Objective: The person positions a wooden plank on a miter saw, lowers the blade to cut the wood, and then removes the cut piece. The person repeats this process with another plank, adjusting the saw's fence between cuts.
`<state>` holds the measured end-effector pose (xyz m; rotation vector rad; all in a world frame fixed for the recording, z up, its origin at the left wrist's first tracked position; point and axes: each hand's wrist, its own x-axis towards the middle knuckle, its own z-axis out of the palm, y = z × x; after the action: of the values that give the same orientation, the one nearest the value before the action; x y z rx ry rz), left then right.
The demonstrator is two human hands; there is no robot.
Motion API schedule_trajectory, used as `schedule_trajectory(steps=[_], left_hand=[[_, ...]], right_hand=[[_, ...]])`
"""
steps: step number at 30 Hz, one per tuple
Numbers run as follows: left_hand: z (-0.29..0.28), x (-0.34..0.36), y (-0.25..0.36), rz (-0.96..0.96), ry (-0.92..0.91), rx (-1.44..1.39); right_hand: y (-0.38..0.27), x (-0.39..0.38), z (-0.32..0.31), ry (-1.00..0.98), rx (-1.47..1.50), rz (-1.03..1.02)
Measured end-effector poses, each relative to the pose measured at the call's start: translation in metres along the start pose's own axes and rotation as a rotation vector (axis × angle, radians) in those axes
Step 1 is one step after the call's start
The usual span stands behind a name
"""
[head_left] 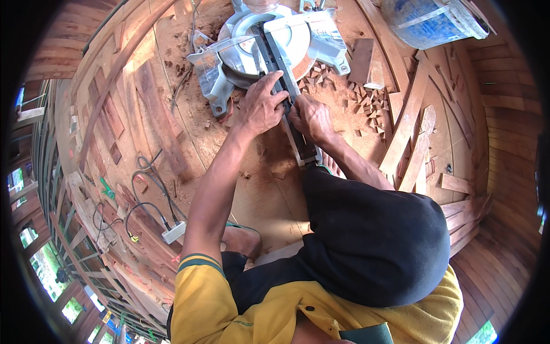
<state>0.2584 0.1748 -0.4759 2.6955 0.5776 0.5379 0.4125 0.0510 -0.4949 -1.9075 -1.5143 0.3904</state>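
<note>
A silver mitre saw (298,43) stands on the floor in front of me, its round base dusted with sawdust. From it a long narrow metal arm with a dark channel (296,137) runs toward me. My left hand (264,106) rests on the arm's left side, thumb and index finger spread over the channel. Closed fingers of my right hand (314,119) press against the arm's right side. What they hold, if anything, is hidden. Small triangular wood offcuts (366,106) lie scattered to the right of the saw.
A blue, dusty bucket (429,23) stands at the far right. Wooden boards (407,123) lie along the right, and more planks (154,114) on the left. A white power strip (173,232) with black cables sits near my left arm. Sawdust covers the floor.
</note>
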Motion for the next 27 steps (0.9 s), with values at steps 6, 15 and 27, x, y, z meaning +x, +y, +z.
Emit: schedule_trajectory(steps=[6, 15, 27], left_hand=[[0.009, 0.001, 0.002, -0.097, 0.032, -0.107], [0.018, 0.011, 0.015, -0.243, 0.118, -0.134], [0.004, 0.014, 0.005, -0.152, 0.001, -0.051]], right_hand=[[0.0, -0.003, -0.007, -0.016, 0.007, 0.022], [0.0, -0.003, -0.008, -0.011, -0.002, 0.023], [-0.015, -0.011, -0.036, -0.143, -0.036, 0.059]])
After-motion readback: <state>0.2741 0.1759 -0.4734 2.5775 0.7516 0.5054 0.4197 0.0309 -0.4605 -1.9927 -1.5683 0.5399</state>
